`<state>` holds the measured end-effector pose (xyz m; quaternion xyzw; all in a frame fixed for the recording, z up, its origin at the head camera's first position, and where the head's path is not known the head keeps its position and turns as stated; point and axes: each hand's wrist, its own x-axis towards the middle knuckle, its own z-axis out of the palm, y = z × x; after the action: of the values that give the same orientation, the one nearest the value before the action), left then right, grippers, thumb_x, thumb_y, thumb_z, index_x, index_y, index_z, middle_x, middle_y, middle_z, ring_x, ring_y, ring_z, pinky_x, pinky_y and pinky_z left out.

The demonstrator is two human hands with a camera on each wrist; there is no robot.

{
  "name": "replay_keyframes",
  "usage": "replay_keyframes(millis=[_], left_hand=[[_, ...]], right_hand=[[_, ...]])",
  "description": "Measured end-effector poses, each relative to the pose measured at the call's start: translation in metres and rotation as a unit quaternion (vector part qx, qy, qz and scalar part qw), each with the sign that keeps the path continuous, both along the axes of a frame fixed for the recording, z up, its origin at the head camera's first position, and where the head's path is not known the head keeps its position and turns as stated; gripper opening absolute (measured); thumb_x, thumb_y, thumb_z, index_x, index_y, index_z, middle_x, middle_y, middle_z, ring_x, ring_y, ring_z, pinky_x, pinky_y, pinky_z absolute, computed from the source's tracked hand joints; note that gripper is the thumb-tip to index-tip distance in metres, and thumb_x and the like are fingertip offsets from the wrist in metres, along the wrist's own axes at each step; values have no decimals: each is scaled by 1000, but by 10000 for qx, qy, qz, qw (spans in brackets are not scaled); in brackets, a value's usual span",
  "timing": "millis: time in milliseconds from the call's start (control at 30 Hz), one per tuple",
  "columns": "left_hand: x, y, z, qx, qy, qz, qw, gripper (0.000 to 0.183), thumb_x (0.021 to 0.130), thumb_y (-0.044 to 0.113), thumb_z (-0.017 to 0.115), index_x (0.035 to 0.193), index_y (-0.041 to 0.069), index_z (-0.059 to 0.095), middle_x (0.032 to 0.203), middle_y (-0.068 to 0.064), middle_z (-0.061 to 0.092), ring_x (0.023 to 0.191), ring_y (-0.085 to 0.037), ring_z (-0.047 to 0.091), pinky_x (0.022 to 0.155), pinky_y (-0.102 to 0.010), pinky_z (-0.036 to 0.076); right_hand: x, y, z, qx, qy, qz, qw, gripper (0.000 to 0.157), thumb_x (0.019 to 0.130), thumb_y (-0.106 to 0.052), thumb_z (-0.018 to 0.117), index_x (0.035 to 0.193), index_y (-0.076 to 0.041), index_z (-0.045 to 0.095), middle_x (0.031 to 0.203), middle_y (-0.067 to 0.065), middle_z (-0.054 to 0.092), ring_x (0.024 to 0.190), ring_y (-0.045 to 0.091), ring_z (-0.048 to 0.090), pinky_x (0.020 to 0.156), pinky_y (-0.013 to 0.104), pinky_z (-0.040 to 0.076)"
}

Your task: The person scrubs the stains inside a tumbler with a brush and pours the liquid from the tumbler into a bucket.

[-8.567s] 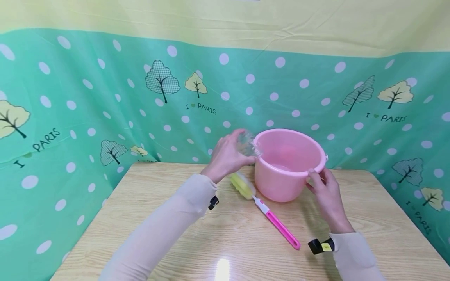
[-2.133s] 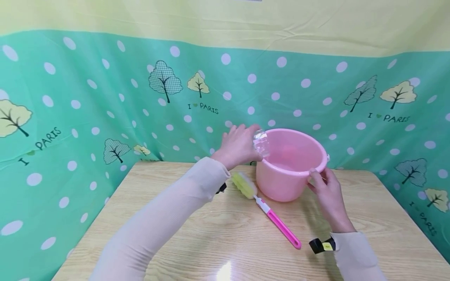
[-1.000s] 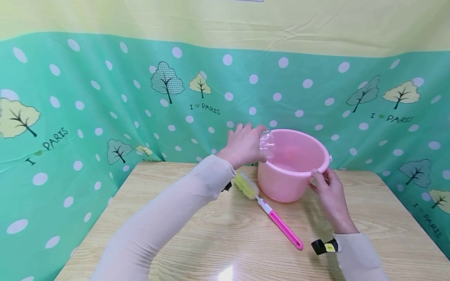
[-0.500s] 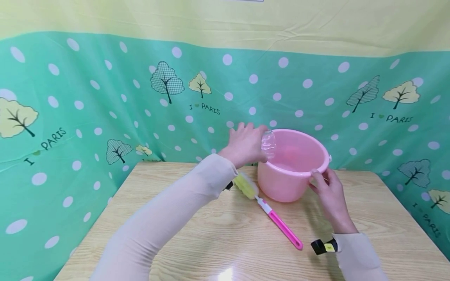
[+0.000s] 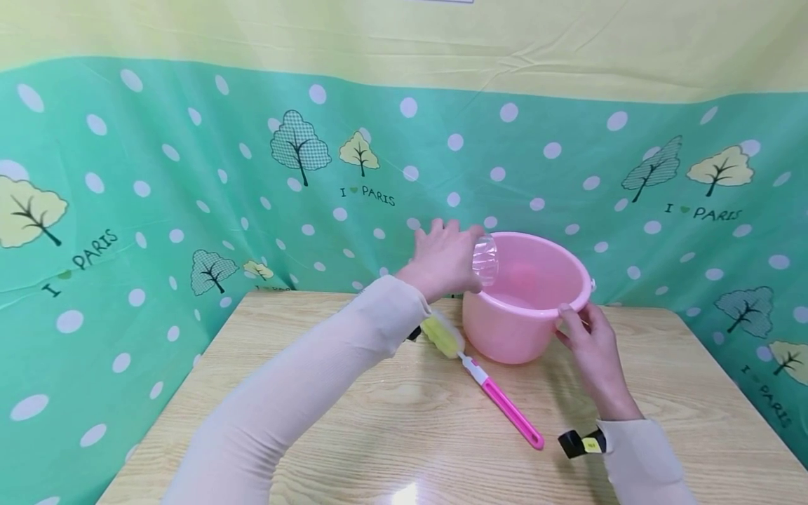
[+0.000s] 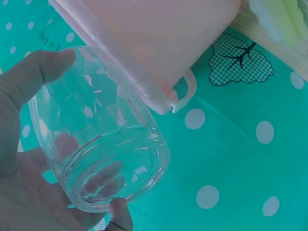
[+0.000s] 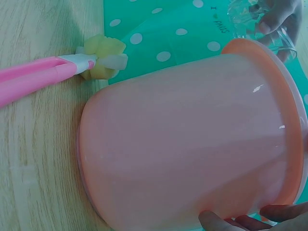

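My left hand (image 5: 445, 256) holds a clear faceted drinking glass (image 5: 486, 261), tipped on its side at the left rim of a pink plastic bucket (image 5: 505, 330). In the left wrist view, thumb and fingers wrap round the glass (image 6: 103, 144), whose thick base faces the camera. The bucket stands upright on the table, and my right hand (image 5: 593, 358) grips its near right rim, thumb at the top edge and fingers below it. A sponge bottle brush (image 5: 508, 412) with a pink handle lies in front of the bucket, its yellow and white head to the left.
The wooden table (image 5: 353, 435) reaches back to a green dotted cloth (image 5: 353, 238) with printed trees, hung behind and at both sides. A small white handle loop (image 6: 185, 91) sticks out at the bucket's side. Black camera straps circle both wrists.
Since the oldest frame, my left hand has carried the glass right, to the bucket's rim, and tipped it; lately it creeps slightly further right. Right hand, bucket and bottle brush stay put.
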<state>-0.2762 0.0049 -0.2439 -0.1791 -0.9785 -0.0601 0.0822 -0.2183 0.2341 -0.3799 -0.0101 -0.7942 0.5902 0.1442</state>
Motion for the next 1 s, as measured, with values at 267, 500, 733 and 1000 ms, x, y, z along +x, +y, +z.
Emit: replay_keyframes(millis=[267,500,733,1000], left_hand=[[2,1,2,-23,6,-17,10000,82,67,44,81,139,32,43,118,1,50,110,-24,38,96,-53,35],[3,0,1,-32,16,-23,10000,83,67,43,82,139,31,43,116,1,50,109,-23,38,94,-52,36],[2,-2,0,132,-63,4,9999,85,67,42,82,140,30,42,116,0,50,108,-23,39,95,-54,37],[0,-9,-5,605,-187,77,9980,86,66,42,83,140,29,41,120,1,50,107,-22,40,92,-51,39]], right_hand=[[2,-1,1,149,-4,5,9999,67,99,-48,41,150,-8,24,142,16,37,126,31,41,94,40,46],[2,-2,1,122,-24,18,9999,67,99,-47,41,150,-9,24,142,16,37,126,32,41,94,40,45],[3,-2,2,95,-34,13,9999,66,99,-47,41,150,-8,23,142,16,37,126,31,41,95,40,45],[2,-2,1,114,-21,-4,9999,66,99,-48,41,150,-10,24,141,14,37,125,28,41,95,39,46]])
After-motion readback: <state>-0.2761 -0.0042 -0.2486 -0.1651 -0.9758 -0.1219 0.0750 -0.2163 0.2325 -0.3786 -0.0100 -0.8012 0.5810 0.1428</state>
